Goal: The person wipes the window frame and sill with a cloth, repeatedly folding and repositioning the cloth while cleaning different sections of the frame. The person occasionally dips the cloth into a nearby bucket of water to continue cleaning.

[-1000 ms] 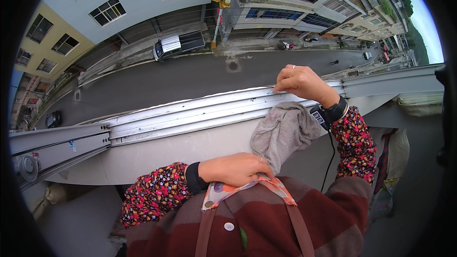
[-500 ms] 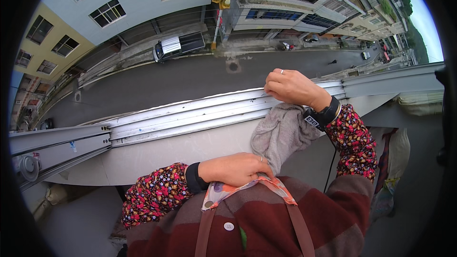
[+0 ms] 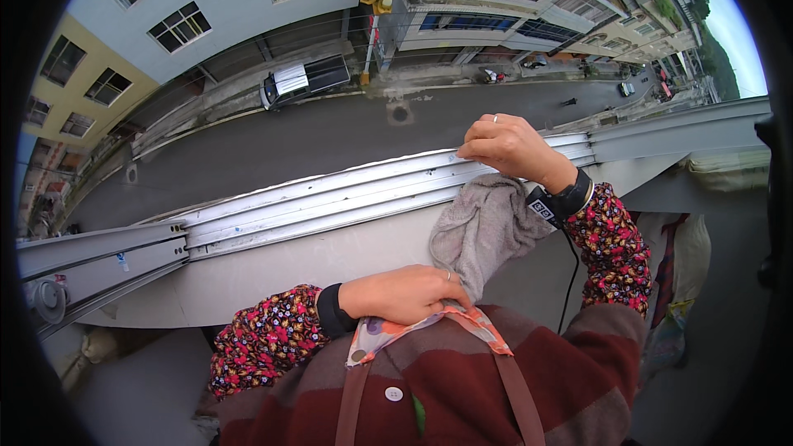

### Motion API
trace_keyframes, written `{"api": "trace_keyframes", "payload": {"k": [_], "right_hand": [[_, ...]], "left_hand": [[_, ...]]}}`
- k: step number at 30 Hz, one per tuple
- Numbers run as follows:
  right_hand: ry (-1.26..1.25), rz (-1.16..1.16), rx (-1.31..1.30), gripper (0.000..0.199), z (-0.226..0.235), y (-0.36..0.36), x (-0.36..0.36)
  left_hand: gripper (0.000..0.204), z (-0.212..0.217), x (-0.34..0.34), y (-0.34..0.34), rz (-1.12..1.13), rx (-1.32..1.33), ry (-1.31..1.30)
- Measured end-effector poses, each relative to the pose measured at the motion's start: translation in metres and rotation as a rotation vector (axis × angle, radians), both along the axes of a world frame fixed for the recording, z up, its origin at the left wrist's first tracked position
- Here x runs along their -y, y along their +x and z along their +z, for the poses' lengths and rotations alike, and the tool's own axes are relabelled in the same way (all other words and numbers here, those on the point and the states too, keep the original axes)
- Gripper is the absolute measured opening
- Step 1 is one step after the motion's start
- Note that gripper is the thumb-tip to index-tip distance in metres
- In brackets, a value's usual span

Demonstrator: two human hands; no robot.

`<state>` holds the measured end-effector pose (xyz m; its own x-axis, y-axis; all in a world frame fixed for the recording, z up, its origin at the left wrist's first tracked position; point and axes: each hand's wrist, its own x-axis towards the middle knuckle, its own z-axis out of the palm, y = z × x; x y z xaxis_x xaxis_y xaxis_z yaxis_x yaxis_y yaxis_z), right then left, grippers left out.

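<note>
Right hand (image 3: 512, 147) on metal window track (image 3: 330, 198), fingers (image 3: 479, 149) curled, pressing upper end of grey cloth (image 3: 483, 227) against rail. Cloth hangs from under those fingers, down past wrist strap (image 3: 557, 202), lower end bunched beneath left hand (image 3: 405, 293). Left hand fingers (image 3: 450, 291) closed over cloth end, against chest near collar. Below track: street (image 3: 330, 136), parked vehicle (image 3: 301, 78).

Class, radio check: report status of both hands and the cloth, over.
Right hand on the metal window track, pressing the top of the grey cloth. Left hand gripping the cloth's lower end at chest. Track ahead unobstructed.
</note>
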<state>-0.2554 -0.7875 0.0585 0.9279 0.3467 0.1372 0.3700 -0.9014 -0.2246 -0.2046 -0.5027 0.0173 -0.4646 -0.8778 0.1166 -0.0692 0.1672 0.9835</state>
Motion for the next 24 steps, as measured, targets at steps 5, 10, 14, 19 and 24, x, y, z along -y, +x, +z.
{"api": "trace_keyframes", "payload": {"k": [5,10,14,19,24], "right_hand": [[-0.052,0.095,-0.004,0.008,-0.005,0.013,-0.007],[-0.159,0.057,-0.045,0.013,-0.001,0.018,-0.010],[-0.227,-0.252,0.218,0.039,0.007,0.018,0.008],[0.022,-0.387,-0.311,0.023,0.008,0.004,0.023],[0.112,-0.356,-0.193,0.013,0.020,-0.019,0.028]], "left_hand": [[0.043,0.005,0.002,-0.001,-0.018,0.007,0.007],[0.044,0.006,0.001,-0.002,-0.009,0.013,0.015],[0.044,0.001,-0.001,-0.002,-0.003,0.021,0.030],[0.039,-0.002,-0.002,0.001,-0.012,0.004,0.014],[0.037,0.000,-0.001,0.003,-0.026,0.024,0.021]]}}
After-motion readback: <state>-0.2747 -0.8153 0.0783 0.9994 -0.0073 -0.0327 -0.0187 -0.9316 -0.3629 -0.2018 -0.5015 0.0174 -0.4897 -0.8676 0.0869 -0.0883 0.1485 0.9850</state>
